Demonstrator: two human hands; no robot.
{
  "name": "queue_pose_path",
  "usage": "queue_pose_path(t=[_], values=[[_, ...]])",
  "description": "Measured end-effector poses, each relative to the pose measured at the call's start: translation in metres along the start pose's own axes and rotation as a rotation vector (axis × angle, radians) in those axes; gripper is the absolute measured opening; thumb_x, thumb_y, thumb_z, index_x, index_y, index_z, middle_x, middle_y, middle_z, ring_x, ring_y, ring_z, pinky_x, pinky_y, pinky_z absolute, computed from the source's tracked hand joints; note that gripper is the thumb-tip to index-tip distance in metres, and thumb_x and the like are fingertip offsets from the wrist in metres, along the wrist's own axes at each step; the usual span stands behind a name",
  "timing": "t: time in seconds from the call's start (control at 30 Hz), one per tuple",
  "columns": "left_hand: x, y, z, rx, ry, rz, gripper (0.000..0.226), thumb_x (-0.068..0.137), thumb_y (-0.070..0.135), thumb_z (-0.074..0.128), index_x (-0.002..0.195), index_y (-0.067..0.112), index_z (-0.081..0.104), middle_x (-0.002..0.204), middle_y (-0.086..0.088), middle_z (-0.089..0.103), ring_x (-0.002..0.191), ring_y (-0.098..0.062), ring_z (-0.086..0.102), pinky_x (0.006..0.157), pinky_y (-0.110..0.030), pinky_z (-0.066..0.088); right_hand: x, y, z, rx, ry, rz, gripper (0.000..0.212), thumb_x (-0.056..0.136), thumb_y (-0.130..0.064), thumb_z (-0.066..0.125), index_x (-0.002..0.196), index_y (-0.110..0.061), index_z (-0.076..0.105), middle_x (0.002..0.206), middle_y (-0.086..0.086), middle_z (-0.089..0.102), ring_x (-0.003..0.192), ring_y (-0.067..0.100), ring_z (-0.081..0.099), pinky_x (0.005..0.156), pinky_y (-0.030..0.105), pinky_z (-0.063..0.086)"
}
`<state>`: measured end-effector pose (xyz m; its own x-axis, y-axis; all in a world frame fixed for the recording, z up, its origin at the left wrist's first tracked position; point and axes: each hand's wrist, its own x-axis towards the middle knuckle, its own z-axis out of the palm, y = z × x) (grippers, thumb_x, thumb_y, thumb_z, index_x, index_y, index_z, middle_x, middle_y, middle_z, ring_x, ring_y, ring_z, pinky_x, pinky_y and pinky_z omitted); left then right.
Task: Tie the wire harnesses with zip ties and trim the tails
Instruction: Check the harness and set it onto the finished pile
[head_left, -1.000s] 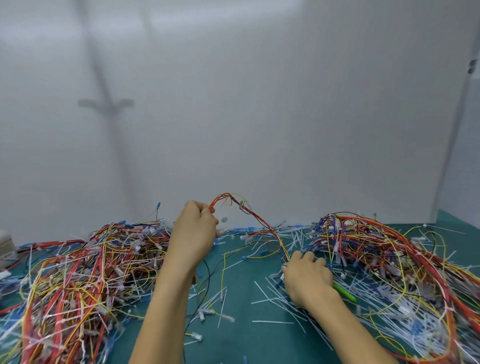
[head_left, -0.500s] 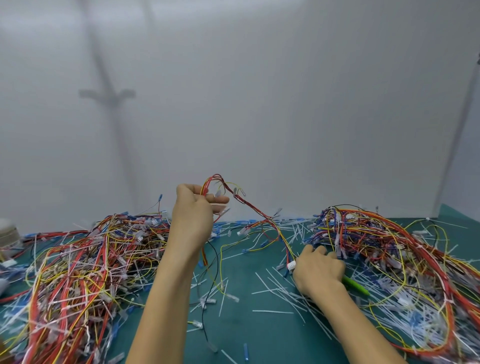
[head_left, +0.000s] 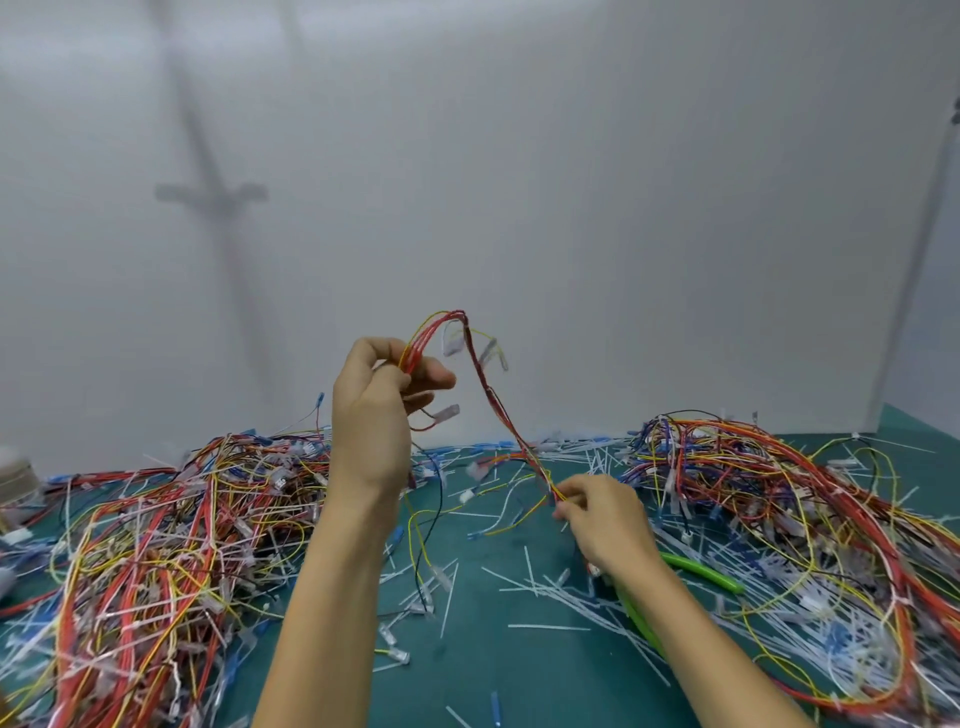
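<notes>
Behind a green desk (head_left: 519, 670) stands a plain white wall, and over the desk the left hand (head_left: 376, 410) grips a thin bundle of red and yellow wires (head_left: 488, 400) held up high, while the right hand (head_left: 602, 525) pinches its lower end with curled fingers, between two big messy wire piles.

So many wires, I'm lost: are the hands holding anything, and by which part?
One harness, held by both hands. The left hand grips it just below its raised bend; the right hand pinches its lower stretch.
</notes>
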<state>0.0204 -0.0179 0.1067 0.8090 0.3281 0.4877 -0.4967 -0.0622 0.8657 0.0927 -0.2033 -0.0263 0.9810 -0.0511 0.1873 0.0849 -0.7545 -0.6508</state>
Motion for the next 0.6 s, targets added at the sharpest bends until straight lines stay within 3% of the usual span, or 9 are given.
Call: queue_pose_path(t=[0.1,0.17,0.23,0.33,0.4,0.47,0.6], values=[[0.006,-0.009,-0.003,0.192,-0.058,-0.184,0.029,0.082,-0.009,0.035,0.089,0.01,0.054,0.058,0.004,0.068,0.053,-0.008,0.063,0.059,-0.026,0.047,0.001,-0.007,-0.012,0.186,0.071,-0.022,0.011,0.088,-0.02,0.069,0.098,-0.021,0.075,0.081,-0.009,0.075,0.087,0.009,0.069,0.079,0.025,0.048],[0.006,-0.015,-0.005,0.338,-0.09,-0.297,0.03,0.08,-0.008,0.04,0.102,0.01,0.053,0.067,0.001,0.072,0.052,-0.011,0.066,0.066,-0.032,0.049,0.002,-0.014,-0.016,0.28,0.128,-0.048,0.01,0.088,-0.02,0.069,0.096,-0.022,0.074,0.071,-0.012,0.074,0.079,0.003,0.067,0.075,0.024,0.047],[0.003,-0.02,-0.006,0.513,-0.107,-0.324,0.04,0.083,-0.003,0.044,0.121,0.009,0.043,0.094,-0.01,0.072,0.072,-0.022,0.072,0.077,-0.037,0.052,0.002,-0.02,-0.02,0.39,0.176,-0.067,0.007,0.089,-0.021,0.068,0.095,-0.026,0.07,0.066,-0.013,0.073,0.068,-0.004,0.063,0.07,0.025,0.045],[-0.001,-0.026,-0.007,0.838,-0.187,-0.242,0.062,0.087,0.002,0.043,0.144,0.004,0.019,0.119,-0.02,0.057,0.098,-0.041,0.062,0.088,-0.044,0.051,0.0,-0.029,-0.032,0.614,0.2,-0.062,0.008,0.09,-0.025,0.07,0.093,-0.031,0.066,0.068,-0.012,0.074,0.062,-0.002,0.064,0.066,0.026,0.046],[-0.005,-0.028,-0.005,1.017,-0.284,-0.212,0.056,0.09,0.005,0.047,0.141,0.003,0.026,0.132,-0.022,0.044,0.111,-0.043,0.053,0.088,-0.04,0.044,-0.002,-0.035,-0.043,0.76,0.178,-0.039,0.008,0.09,-0.026,0.071,0.096,-0.028,0.067,0.07,-0.008,0.075,0.069,0.001,0.067,0.073,0.029,0.051],[-0.008,-0.03,-0.001,1.142,-0.366,-0.231,0.05,0.093,0.011,0.049,0.14,0.006,0.032,0.143,-0.02,0.035,0.124,-0.041,0.047,0.099,-0.042,0.041,-0.005,-0.041,-0.052,0.87,0.153,-0.007,0.01,0.088,-0.023,0.073,0.097,-0.024,0.07,0.072,-0.004,0.075,0.071,-0.001,0.067,0.074,0.028,0.048],[-0.011,-0.034,0.005,1.152,-0.472,-0.141,0.063,0.094,0.022,0.056,0.149,0.012,0.026,0.154,-0.012,0.028,0.136,-0.032,0.04,0.109,-0.041,0.036,-0.015,-0.053,-0.073,0.976,0.055,0.011,0.007,0.086,-0.015,0.072,0.091,-0.02,0.076,0.074,0.003,0.074,0.076,0.008,0.066,0.082,0.029,0.046]])
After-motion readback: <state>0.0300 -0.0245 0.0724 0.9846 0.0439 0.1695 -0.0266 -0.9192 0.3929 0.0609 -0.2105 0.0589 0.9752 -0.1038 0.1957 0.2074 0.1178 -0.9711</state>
